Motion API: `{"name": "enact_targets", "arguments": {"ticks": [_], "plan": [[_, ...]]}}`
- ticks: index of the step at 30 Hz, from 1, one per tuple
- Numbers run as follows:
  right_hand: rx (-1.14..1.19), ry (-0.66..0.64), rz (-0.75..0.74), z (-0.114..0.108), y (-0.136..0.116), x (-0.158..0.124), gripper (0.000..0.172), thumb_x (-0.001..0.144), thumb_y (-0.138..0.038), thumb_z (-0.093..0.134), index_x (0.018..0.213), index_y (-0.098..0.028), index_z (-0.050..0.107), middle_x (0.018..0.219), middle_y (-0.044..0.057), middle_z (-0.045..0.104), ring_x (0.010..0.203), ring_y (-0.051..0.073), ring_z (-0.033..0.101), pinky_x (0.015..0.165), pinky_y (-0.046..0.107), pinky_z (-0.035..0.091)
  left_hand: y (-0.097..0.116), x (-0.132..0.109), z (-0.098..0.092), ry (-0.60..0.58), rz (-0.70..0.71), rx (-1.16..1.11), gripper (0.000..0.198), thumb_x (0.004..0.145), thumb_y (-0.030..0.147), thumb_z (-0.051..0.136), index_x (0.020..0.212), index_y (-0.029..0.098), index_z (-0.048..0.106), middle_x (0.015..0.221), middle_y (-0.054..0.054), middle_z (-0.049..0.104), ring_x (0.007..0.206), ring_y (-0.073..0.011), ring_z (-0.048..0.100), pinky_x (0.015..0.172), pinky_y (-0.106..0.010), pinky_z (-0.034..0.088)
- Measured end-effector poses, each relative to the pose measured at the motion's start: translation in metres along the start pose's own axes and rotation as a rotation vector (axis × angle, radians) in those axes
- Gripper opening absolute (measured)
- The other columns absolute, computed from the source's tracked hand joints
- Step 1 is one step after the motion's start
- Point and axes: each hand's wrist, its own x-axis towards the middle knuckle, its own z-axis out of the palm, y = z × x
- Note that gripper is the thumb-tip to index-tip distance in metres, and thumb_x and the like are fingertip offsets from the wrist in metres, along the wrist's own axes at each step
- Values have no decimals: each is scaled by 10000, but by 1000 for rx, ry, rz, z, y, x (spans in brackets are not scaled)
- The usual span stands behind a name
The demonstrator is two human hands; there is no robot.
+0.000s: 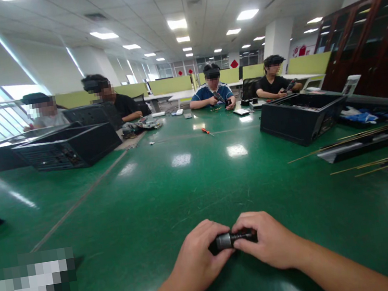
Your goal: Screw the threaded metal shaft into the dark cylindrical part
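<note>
Both hands meet low in the middle of the head view, over the green tabletop (172, 197). Between them lies a short black cylindrical tool (224, 241) with a grey collar and a ribbed section, held level from side to side. Thumb and fingers of my left hand (199, 255) close round its grey left end. My right hand (271, 240) pinches the dark right part, where a little red shows. The fingers cover both ends, so the exact kind of tool cannot be made out.
An orange-handled screwdriver (206, 131) lies farther up the table. Open black computer cases stand at left (68, 147) and right (287, 124). Thin brass-coloured rods (363, 133) and blue-white gloves (359, 115) are at right. Several people sit opposite; one person (210, 95) holds a dark tool.
</note>
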Motion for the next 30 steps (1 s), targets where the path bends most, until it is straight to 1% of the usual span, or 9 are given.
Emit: {"name": "enact_targets", "arguments": {"ticks": [15, 30], "plan": [[-17, 18, 6, -2, 2, 0, 108, 818, -160, 702, 912, -209, 724, 857, -1, 705, 811, 151, 638, 737, 254, 441, -1, 0, -2, 43, -15, 1, 276, 757, 130, 753, 1002, 230, 674, 933, -4, 721, 876, -170, 663, 805, -296, 512], [-39, 20, 8, -2, 3, 0, 96, 825, -169, 693, 910, -206, 720, 849, 4, 699, 803, 156, 635, 726, 260, 438, -4, -1, -3, 55, -15, 19, 283, 758, 135, 752, 1012, 234, 673, 921, -1, 721, 866, -168, 663, 793, -297, 515]]}}
